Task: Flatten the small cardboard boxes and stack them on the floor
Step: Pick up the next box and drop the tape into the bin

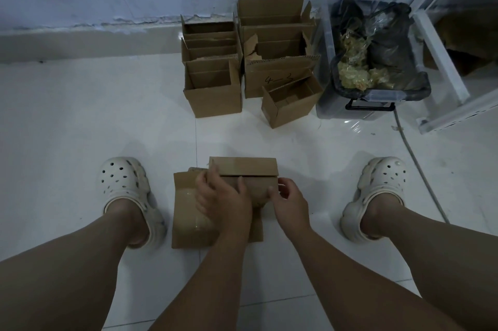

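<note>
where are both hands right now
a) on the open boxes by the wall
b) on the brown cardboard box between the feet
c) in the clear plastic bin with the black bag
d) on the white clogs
b: the left hand and right hand both hold the brown cardboard box low over the white tiled floor.

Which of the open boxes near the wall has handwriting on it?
The front box of the right-hand row, marked on its near face, just behind the small tilted box; the other boxes' visible faces are plain.
</note>
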{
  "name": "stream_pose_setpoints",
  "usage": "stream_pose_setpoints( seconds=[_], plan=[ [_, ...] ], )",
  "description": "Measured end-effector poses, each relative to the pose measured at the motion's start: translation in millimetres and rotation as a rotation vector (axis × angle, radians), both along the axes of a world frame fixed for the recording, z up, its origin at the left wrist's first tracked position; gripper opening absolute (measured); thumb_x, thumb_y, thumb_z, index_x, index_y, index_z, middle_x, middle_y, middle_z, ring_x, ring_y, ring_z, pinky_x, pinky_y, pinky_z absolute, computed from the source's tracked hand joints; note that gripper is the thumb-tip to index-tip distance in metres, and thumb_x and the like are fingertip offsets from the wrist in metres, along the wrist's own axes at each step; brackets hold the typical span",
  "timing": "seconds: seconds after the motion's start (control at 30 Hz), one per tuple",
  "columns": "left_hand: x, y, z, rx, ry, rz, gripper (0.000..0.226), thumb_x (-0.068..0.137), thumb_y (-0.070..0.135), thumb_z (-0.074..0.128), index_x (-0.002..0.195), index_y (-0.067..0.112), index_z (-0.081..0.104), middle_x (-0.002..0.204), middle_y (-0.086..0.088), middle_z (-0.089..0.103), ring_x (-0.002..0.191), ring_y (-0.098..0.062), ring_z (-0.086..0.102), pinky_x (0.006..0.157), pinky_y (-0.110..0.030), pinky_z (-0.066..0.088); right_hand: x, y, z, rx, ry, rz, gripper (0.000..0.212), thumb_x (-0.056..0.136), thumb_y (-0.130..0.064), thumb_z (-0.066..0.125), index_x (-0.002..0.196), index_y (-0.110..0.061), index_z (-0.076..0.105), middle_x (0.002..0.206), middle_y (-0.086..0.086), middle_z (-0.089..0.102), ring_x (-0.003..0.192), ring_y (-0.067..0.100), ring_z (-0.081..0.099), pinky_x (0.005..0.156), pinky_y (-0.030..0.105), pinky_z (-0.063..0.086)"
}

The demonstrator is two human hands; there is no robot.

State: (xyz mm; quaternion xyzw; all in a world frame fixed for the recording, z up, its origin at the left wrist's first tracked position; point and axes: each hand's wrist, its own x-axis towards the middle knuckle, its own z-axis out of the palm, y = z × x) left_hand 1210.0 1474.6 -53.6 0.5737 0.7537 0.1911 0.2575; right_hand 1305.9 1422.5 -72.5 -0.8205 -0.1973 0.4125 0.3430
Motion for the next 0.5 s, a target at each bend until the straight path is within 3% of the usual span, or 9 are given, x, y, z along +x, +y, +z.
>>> stream_pose_setpoints(
  seconds=[0.07,0.17,0.23,0.33,0.4,0.5],
  plan=[
    [-6,4,0,-0.023,-0.1,0.109,0.062,0.085,0.026,0.064,0.138,0.008,0.037,0.137,-0.015,0.041,0.124,-0.032,0.041,0.102,-0.044,0.034,2,4,1,0.022,0.037,-0.04,0.017,0.096,-0.03,0.051,0.108,-0.021,0.06,0.103,-0.004,0.063,0.09,0.01,0.057,0.066,0.017,0.04],
    [-8,12,0,-0.126,-0.225,0.204,0.054,0.09,0.022,0.055,0.139,0.01,0.037,0.134,-0.012,0.045,0.12,-0.03,0.045,0.098,-0.041,0.039,2,10,2,0.01,0.084,-0.094,0.021,0.098,-0.032,0.048,0.095,-0.015,0.061,0.092,0.001,0.062,0.082,0.014,0.056,0.067,0.025,0.043],
    [-7,20,3,-0.214,-0.335,0.338,0.038,0.091,0.028,0.052,0.127,0.015,0.045,0.126,-0.009,0.05,0.112,-0.029,0.05,0.092,-0.04,0.043,1,13,2,-0.013,0.147,-0.152,0.025,0.097,-0.035,0.048,0.088,-0.013,0.055,0.086,0.004,0.058,0.078,0.017,0.053,0.073,0.034,0.046],
    [-12,32,6,-0.347,-0.395,0.386,0.019,0.09,0.03,0.054,0.1,0.018,0.042,0.108,-0.008,0.056,0.095,-0.026,0.055,0.08,-0.041,0.048,5,15,2,-0.136,0.082,-0.126,0.034,0.095,-0.042,0.048,0.078,-0.013,0.046,0.075,0.004,0.051,0.069,0.019,0.049,0.063,0.035,0.041],
    [-15,37,7,-0.398,-0.388,0.327,0.021,0.088,0.027,0.058,0.098,0.016,0.043,0.105,-0.008,0.058,0.089,-0.024,0.055,0.074,-0.038,0.047,8,16,3,-0.211,0.002,-0.062,0.028,0.093,-0.04,0.047,0.082,-0.015,0.046,0.076,0.003,0.052,0.067,0.018,0.05,0.057,0.029,0.037],
    [-13,40,10,-0.416,-0.386,0.182,0.025,0.084,0.017,0.063,0.101,0.014,0.045,0.107,-0.009,0.058,0.083,-0.018,0.054,0.066,-0.031,0.042,12,19,6,-0.214,0.008,-0.002,0.023,0.088,-0.036,0.053,0.103,-0.021,0.044,0.082,-0.005,0.053,0.071,0.011,0.051,0.055,0.028,0.04]
  ],
)
